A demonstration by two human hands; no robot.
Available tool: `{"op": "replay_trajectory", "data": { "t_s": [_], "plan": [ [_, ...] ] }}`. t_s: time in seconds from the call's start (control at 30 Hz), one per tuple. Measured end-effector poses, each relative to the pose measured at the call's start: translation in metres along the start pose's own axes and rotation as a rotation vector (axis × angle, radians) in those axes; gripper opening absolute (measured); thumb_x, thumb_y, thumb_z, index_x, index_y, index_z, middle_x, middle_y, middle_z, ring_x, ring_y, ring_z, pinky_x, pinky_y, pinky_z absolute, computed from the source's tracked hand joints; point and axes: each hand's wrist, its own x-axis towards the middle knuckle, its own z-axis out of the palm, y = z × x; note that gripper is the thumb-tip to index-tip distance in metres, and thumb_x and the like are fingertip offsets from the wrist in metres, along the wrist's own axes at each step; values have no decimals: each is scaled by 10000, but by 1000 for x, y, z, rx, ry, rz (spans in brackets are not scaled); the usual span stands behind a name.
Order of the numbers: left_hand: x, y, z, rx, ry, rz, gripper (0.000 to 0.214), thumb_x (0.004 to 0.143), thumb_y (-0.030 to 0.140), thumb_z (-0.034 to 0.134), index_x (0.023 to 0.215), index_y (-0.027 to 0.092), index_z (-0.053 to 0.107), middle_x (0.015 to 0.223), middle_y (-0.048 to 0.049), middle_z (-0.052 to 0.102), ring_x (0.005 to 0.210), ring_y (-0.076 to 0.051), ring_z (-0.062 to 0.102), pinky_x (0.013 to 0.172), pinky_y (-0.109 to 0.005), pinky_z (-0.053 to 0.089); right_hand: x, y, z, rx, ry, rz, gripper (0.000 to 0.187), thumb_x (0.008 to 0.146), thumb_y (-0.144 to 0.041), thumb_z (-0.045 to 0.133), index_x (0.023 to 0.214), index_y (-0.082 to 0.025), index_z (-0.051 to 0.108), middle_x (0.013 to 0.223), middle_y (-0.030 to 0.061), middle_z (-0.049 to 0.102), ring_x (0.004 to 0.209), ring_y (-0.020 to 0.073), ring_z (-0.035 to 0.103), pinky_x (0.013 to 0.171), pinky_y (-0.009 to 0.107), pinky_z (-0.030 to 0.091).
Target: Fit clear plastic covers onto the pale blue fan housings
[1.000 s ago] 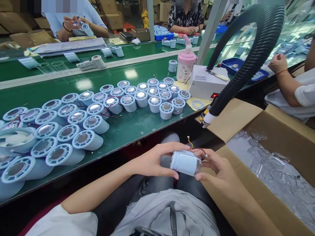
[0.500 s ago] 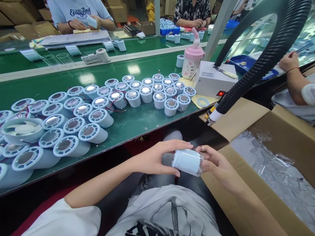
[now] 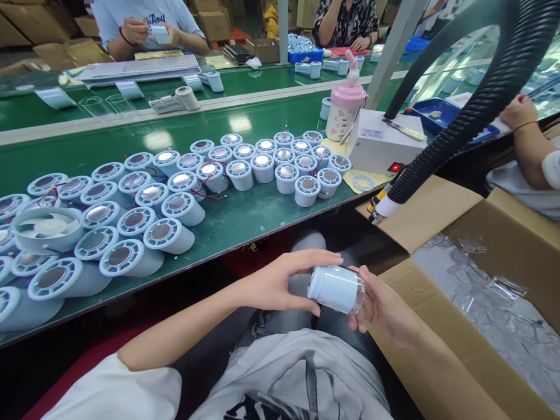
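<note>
A light-blue cylinder (image 3: 335,289) with a clear plastic cover over it lies tilted between my hands, above my lap. Around its left, ridged end curve the thumb and fingers of my left hand (image 3: 284,284). My right hand (image 3: 378,306) grips the clear end on the right, with fingertips underneath. On the green bench stand several light-blue fan housings (image 3: 175,204) with round metallic centres and thin red and black wires. One wider blue ring with white fan blades (image 3: 46,224) sits at the left.
An open cardboard box (image 3: 420,291) at my right holds several clear plastic covers (image 3: 481,291). A black ribbed hose (image 3: 464,111) arches over a white box-shaped device (image 3: 385,143). Beside the device stands a pink-lidded bottle (image 3: 345,114). Co-workers (image 3: 153,29) sit across the bench.
My right hand has shifted around the clear end, its fingers now lower and underneath. My left hand keeps its hold. Across the bench, one co-worker has raised a hand.
</note>
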Motion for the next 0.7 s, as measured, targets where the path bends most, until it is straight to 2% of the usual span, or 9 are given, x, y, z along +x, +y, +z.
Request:
{"op": "replay_trajectory", "data": {
  "t_s": [0.2,0.3,0.4,0.43,0.5,0.53,0.6,0.67,0.7],
  "plan": [
    [-1,-2,2,47,25,35,684,698,222,777,1326,270,509,1402,-117,481,1298,-289,444,1076,-429,370,-1,-2,5,58,-40,104,581,765,-712,530,723,-137,600,578,51,682,388,68,593,362,91,435],
    [-2,-1,6,11,45,-7,627,730,212,745,1310,271,513,1362,-117,496,1258,-272,478,942,-347,491,-1,-1,6,47,-35,138,610,803,-719,456,707,-135,603,588,58,679,376,62,581,343,91,416],
    [-5,4,12,-31,79,-77,615,744,231,730,1312,259,494,1313,-110,515,1199,-252,520,873,-306,525,-4,3,8,-58,-6,111,655,826,-740,352,772,-135,597,591,58,657,385,99,589,314,138,412],
    [-7,6,14,-36,94,-101,622,742,245,733,1314,253,489,1298,-108,524,1180,-250,533,880,-315,524,-6,5,8,-140,36,48,636,847,-718,330,795,-140,589,596,53,648,404,116,597,317,161,423],
    [-10,9,17,-48,117,-154,641,734,274,741,1319,246,481,1277,-106,539,1148,-252,552,882,-332,525,-13,9,8,-395,184,-174,489,911,-593,349,843,-160,568,634,40,638,485,144,623,381,209,481],
    [-12,11,19,-60,123,-178,647,732,286,742,1321,244,478,1268,-104,547,1131,-252,562,878,-338,526,-17,11,8,-539,271,-322,370,937,-494,378,898,-174,558,712,48,654,573,157,648,455,236,526],
    [-17,16,23,-106,127,-216,658,730,298,742,1327,242,470,1243,-100,561,1085,-243,585,859,-340,533,-26,15,7,-811,363,-626,192,932,-290,448,1094,-210,513,1052,101,651,889,203,664,705,328,581],
    [-23,20,28,-157,126,-237,667,733,302,740,1334,239,459,1204,-95,577,1025,-227,609,827,-333,541,-34,19,4,-1033,283,-902,429,880,-140,503,1273,-288,414,1414,101,433,1224,256,505,944,447,501],
    [-26,22,30,-177,126,-243,665,737,306,736,1336,237,455,1180,-92,585,995,-219,617,807,-329,544,-38,20,3,-1120,205,-1006,536,857,-85,516,1316,-328,387,1493,67,331,1311,266,412,1011,480,444]
  ]
}}
